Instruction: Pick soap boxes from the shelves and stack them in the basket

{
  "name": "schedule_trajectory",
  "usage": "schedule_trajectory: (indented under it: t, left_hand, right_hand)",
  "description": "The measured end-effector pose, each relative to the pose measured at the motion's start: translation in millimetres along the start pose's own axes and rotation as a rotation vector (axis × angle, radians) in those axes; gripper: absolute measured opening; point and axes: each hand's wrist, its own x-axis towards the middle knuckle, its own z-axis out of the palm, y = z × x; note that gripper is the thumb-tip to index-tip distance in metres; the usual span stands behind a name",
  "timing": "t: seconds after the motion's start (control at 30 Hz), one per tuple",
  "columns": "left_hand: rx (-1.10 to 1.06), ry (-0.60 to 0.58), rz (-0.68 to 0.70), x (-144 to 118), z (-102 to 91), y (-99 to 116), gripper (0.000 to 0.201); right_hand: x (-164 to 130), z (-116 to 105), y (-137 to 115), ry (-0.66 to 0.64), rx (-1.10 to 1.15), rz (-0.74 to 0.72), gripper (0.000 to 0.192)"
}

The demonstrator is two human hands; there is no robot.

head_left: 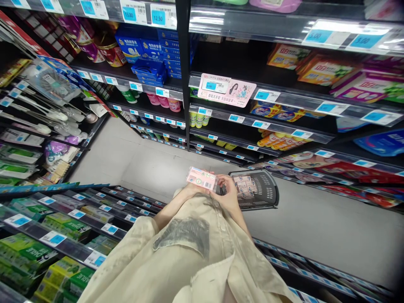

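A pink, plastic-wrapped pack (198, 177) with a printed label and a barcode is held in front of my waist. My left hand (196, 190) supports it from below and behind, its fingers mostly hidden by the pack. With bent fingers, my right hand (227, 190) grips the pack's right end. Just beyond that hand is a dark grey shopping basket (272, 189) containing several pink-and-white packs (245, 187). Whether the basket's handle touches my right arm, I cannot tell.
Store shelves (261, 25) with price tags rise ahead, bearing boxed and bagged goods. Another shelf unit (63, 219) with green boxes stands close at the lower left. Hanging utensils (41, 113) line the far left. Grey floor (151, 164) runs between the shelves.
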Motion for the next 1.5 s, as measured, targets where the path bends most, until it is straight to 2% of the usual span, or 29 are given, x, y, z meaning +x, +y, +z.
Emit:
schedule_trajectory:
  t: [0.17,0.5,0.63,0.77,0.9,1.03,1.17,1.4,1.5]
  left_hand:
    - [-0.002,0.041,-0.003,-0.3,1.0,-0.1,0.094]
    - [-0.018,0.075,0.07,-4.4,-1.7,1.0,0.084]
    - [-0.001,0.047,0.058,-3.8,-3.7,0.4,0.084]
    - [-0.009,0.013,0.031,-1.2,-6.5,-3.5,0.09]
    - [0.031,-0.043,0.023,1.5,-6.5,-5.8,0.087]
    - [0.046,-0.012,0.048,1.0,-5.2,-5.4,0.087]
    - [0.033,-0.013,0.02,-1.6,-4.0,-3.5,0.091]
    - [0.021,-0.003,0.028,-0.7,-1.1,2.5,0.093]
    - [0.027,-0.009,0.043,0.1,-2.3,1.9,0.091]
  right_hand:
    - [-0.7,1.7,1.7,-0.003,0.005,0.009,0.049]
    - [-4.2,-6.8,11.6,-0.049,0.005,0.084,0.057]
    - [-5.1,-10.8,13.0,-0.066,-0.022,0.092,0.052]
    - [-4.7,-15.8,15.5,-0.037,0.006,0.103,0.036]
    - [-4.0,-19.1,17.3,0.018,0.062,0.116,0.038]
    - [-5.2,-14.2,17.7,0.035,0.235,0.176,0.031]
    - [-4.6,-4.4,14.8,0.032,0.392,0.265,0.034]
    - [1.6,1.9,11.5,0.073,0.425,0.401,0.042]
    - [3.1,1.2,14.5,0.037,0.444,0.441,0.043]
